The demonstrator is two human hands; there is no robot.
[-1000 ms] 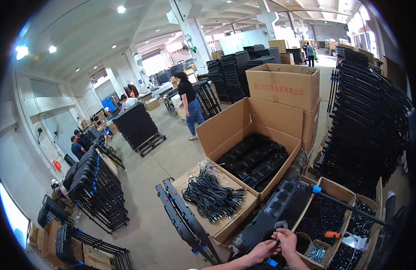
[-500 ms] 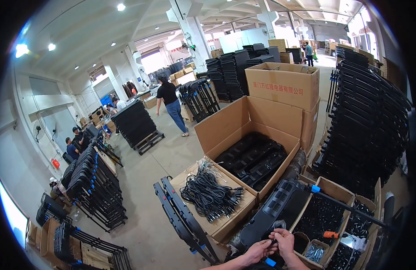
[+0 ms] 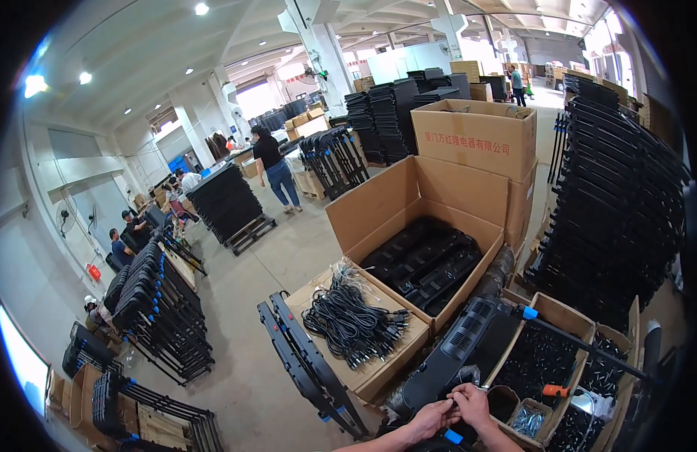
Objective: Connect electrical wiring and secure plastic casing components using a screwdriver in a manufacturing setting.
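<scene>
My left hand [image 3: 433,420] and my right hand [image 3: 471,404] meet at the lower middle of the head view, fingers pinched together. Whatever lies between the fingertips is too small and covered to make out. Just beyond them is a long black plastic housing [image 3: 469,344] with vent slots, and a small clear plastic bag [image 3: 469,374] lies on it near my right hand. A blue-ended black tube [image 3: 582,345] stretches from the housing across the boxes of small parts. Close below my hands, a blue piece [image 3: 453,437] shows on a dark part.
On my right, a carton of small black parts [image 3: 541,358] also holds silvery screws [image 3: 528,420] and an orange-handled tool [image 3: 555,390]. Black cables [image 3: 356,320] lie on a carton to the left. An open box [image 3: 507,197] holds black housings. Stacked black frames [image 3: 616,203] rise at right.
My hands stay almost in place, fingers still pressed together with a slight shift. A person in a black top has walked farther away, a little to the left.
</scene>
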